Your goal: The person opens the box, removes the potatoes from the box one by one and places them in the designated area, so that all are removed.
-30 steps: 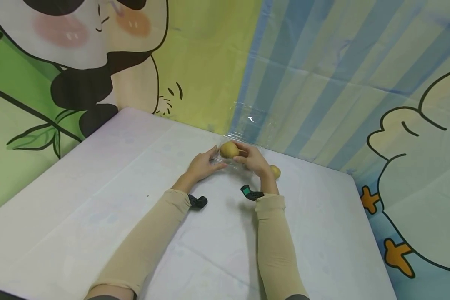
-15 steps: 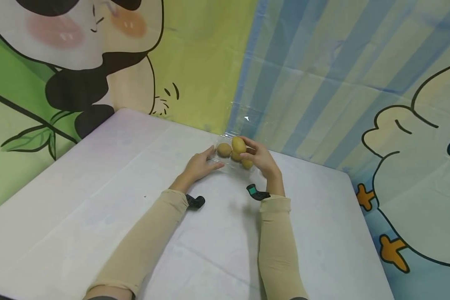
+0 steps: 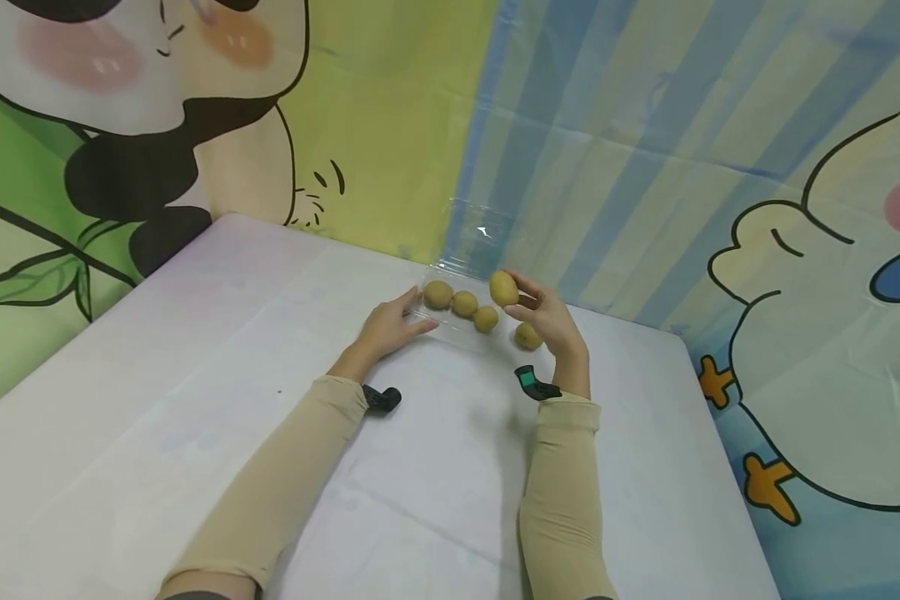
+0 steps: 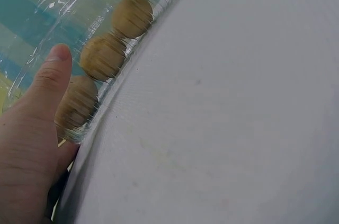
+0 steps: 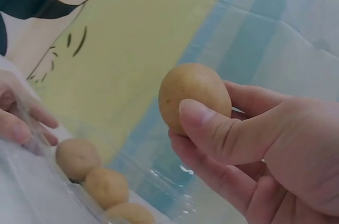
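Note:
A clear plastic container stands at the far side of the table with its clear lid raised behind. My left hand grips its left end, thumb inside and fingers outside. Three potatoes lie in a row in it: a left one, a middle one and a right one. My right hand pinches another potato between thumb and fingers, raised right of the row. One more potato lies by my right wrist, apart from the row, seemingly outside the container.
The white tabletop spreads around both arms. A printed cloth backdrop rises right behind the container and lid. Black wrist-worn devices show on the left wrist and the right wrist.
My right hand has lifted the potato from over the container and moved right with it, uncovering the row. My left hand stays on the container's end. The head view has shifted slightly.

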A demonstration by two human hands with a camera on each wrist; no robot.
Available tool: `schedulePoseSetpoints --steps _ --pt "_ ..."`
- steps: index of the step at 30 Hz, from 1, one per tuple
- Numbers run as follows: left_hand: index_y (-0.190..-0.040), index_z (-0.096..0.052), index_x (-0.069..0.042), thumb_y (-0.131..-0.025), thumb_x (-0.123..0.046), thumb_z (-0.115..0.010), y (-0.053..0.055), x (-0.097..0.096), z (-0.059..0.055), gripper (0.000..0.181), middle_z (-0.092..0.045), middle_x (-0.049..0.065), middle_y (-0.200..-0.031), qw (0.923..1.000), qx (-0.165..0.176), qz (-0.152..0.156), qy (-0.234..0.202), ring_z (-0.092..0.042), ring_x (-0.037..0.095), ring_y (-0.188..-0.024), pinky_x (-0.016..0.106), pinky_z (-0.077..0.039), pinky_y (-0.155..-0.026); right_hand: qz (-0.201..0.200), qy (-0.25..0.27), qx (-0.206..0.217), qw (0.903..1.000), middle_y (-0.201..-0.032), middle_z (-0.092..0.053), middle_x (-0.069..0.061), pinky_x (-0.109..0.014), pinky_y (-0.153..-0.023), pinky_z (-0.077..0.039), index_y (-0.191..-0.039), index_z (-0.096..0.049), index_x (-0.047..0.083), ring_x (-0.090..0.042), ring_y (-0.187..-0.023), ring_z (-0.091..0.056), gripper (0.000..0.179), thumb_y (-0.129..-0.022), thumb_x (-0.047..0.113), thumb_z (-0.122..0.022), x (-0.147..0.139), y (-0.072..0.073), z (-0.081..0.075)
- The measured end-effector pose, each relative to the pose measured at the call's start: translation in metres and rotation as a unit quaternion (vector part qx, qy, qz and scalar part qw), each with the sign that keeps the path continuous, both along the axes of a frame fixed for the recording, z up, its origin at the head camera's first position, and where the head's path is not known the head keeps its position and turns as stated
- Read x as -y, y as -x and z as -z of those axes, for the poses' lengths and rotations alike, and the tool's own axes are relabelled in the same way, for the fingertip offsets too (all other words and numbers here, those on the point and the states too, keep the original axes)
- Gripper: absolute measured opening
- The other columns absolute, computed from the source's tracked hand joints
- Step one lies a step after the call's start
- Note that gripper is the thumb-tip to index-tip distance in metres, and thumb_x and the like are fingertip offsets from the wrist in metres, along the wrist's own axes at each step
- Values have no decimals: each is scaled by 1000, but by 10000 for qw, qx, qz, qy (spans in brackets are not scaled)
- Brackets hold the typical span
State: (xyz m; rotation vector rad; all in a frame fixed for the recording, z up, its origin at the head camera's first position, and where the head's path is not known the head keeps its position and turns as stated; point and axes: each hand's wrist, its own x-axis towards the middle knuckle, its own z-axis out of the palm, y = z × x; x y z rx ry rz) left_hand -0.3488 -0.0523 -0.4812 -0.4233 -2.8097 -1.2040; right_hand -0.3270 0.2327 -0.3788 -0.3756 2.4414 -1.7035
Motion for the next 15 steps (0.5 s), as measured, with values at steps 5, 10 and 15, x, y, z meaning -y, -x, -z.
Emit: schedulePoseSetpoints --steps 5,10,15 --pt "-151 -26 -13 -77 -71 -58 0 1 -1 99 -44 7 -147 10000 7 0 -17 -40 31 -136 45 -30 -115 240 68 26 9997 -148 -42 -3 -42 -106 -43 -142 -45 31 -26 -129 -50 60 -90 7 -64 -22 -2 2" --pt "-151 -25 -14 -76 -74 -57 1 1 0 101 -45 9 -146 10000 12 25 -41 -42 32 -135 45 -31 -114 621 33 78 9980 -149 -40 0 -46 -111 -36 -143 -42 31 -25 -130 -48 62 -90 11 -65 -46 -6 9" --pt "-151 -25 -15 -76 -74 -57 2 1 1 101 -46 10 -145 10000 -6 24 -40 -43 33 -134 46 -32 -114 907 235 122 9955 -151 -37 2 -41 -112 -36 -144 -42 30 -23 -130 -48 64 -88 12 -66 -67 -9 20"
